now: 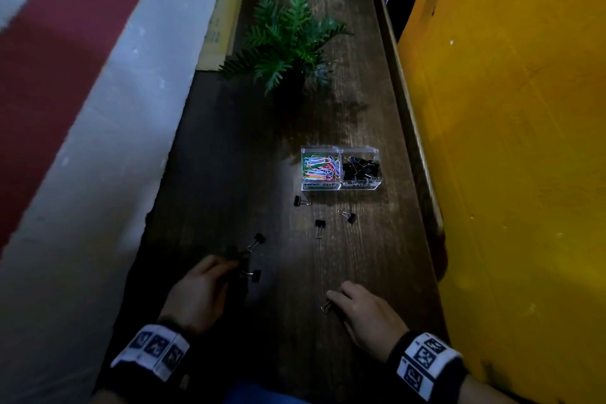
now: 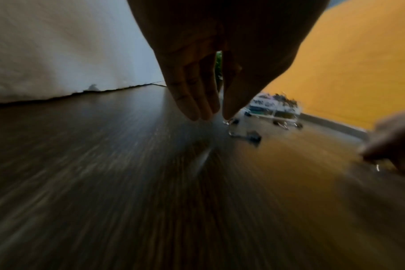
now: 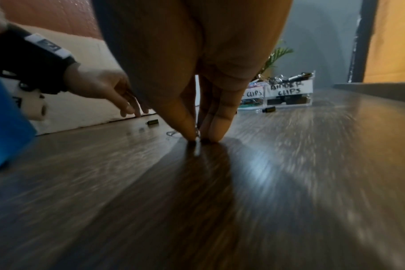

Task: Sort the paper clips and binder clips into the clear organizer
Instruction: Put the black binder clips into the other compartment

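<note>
Dark wooden desk [image 1: 360, 108] carries, nearest, the right hand [image 1: 367, 315] pinching a binder clip [image 1: 326, 306], the left hand [image 1: 200, 292] with fingers loosely together above scattered clips, then farther off the clear organizer [image 1: 341, 186].

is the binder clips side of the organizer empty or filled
Partly filled: black binder clips lie piled in the organizer's right compartment.

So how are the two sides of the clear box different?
The left compartment holds thin wire paper clips in many colours; the right compartment holds chunky black binder clips. The right label reads "BINDER CLIPS"; the left label is partly hidden and ends in "CLIPS". Both are clear, open-topped and joined in one organizer.
</note>
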